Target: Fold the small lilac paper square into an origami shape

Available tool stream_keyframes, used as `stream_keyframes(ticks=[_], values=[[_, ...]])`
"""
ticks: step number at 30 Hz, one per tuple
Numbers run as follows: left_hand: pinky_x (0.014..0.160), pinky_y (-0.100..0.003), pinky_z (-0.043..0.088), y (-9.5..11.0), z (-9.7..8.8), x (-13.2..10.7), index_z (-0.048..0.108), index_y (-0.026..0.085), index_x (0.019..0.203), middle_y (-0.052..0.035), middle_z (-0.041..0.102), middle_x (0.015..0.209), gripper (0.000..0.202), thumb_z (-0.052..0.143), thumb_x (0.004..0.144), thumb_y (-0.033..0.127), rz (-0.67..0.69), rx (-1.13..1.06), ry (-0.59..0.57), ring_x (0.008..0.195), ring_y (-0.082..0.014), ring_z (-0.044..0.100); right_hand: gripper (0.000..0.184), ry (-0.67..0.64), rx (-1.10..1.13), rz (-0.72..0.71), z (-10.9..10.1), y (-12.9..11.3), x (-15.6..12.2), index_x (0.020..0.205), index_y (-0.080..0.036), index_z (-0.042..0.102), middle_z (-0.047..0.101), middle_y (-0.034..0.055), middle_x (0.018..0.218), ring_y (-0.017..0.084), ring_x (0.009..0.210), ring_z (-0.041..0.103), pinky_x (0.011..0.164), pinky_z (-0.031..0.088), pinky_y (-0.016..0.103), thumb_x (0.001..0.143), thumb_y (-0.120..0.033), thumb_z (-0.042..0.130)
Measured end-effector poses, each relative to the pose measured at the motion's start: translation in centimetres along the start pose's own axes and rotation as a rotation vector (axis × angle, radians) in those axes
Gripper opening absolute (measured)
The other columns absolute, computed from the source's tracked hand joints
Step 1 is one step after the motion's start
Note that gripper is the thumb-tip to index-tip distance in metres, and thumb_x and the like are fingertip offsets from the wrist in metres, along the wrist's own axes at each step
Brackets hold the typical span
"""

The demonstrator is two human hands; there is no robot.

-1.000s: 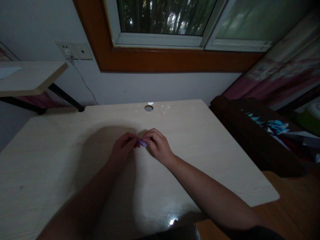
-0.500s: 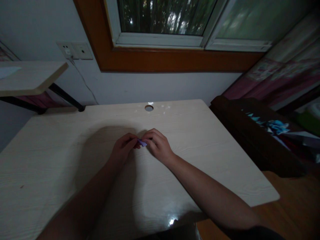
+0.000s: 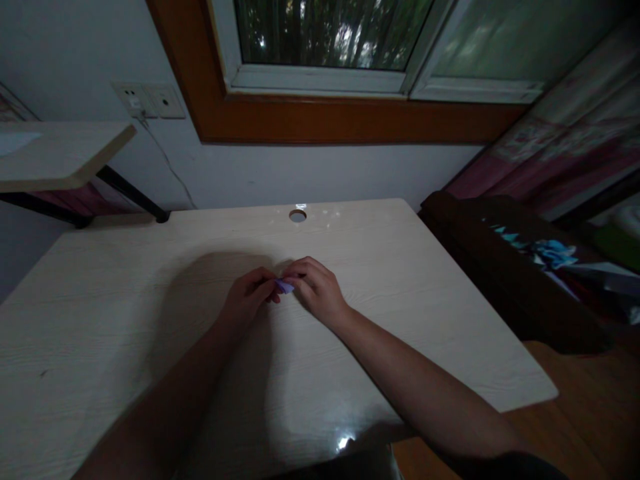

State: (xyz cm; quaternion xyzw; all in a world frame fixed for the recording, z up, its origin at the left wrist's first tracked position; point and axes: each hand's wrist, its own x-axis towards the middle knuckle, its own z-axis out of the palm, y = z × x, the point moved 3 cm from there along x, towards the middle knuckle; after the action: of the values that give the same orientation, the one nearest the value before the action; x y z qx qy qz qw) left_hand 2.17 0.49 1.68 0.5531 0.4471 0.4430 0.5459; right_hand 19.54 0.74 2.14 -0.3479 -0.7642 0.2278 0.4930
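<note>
My left hand (image 3: 249, 294) and my right hand (image 3: 317, 289) meet over the middle of a pale wooden desk (image 3: 150, 313). Between their fingertips sits a small purple folded piece of paper (image 3: 285, 286). Both hands pinch it, fingers curled and pressed together. Most of the paper is hidden by the fingers. The hands rest on or just above the desktop.
A round cable hole (image 3: 297, 216) lies near the desk's far edge. A raised shelf (image 3: 60, 153) stands at the left. A wall socket (image 3: 149, 101) with a cable and a window (image 3: 330, 40) are behind. Dark furniture (image 3: 505, 267) with blue and other paper scraps stands right.
Almost nothing has moved. The fingers of both hands shift slightly on the purple paper, which stays in the same spot.
</note>
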Motion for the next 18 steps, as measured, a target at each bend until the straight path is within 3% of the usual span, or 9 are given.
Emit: stream_keyframes(ticks=[12, 18], values=[[0.060, -0.025, 0.048, -0.8, -0.1, 0.0, 0.070, 0.017, 0.075, -0.0014, 0.067, 0.066, 0.015, 0.071, 0.079, 0.032, -0.015, 0.013, -0.020, 0.060, -0.0144, 0.062, 0.019, 0.075, 0.085, 0.116, -0.1, 0.6, 0.0, 0.108, -0.025, 0.067, 0.068, 0.0030, 0.095, 0.016, 0.080, 0.066, 0.080, 0.055, 0.031, 0.089, -0.027, 0.072], [0.058, -0.023, 0.046, -1.0, -0.3, -0.1, 0.071, 0.017, 0.079, -0.0015, 0.069, 0.068, 0.013, 0.069, 0.081, 0.030, -0.043, 0.007, 0.033, 0.059, -0.0132, 0.063, 0.020, 0.133, 0.148, 0.129, 0.0, 0.7, 0.0, 0.109, -0.025, 0.061, 0.066, 0.0065, 0.109, 0.016, 0.086, 0.066, 0.080, 0.056, 0.033, 0.091, -0.025, 0.069]])
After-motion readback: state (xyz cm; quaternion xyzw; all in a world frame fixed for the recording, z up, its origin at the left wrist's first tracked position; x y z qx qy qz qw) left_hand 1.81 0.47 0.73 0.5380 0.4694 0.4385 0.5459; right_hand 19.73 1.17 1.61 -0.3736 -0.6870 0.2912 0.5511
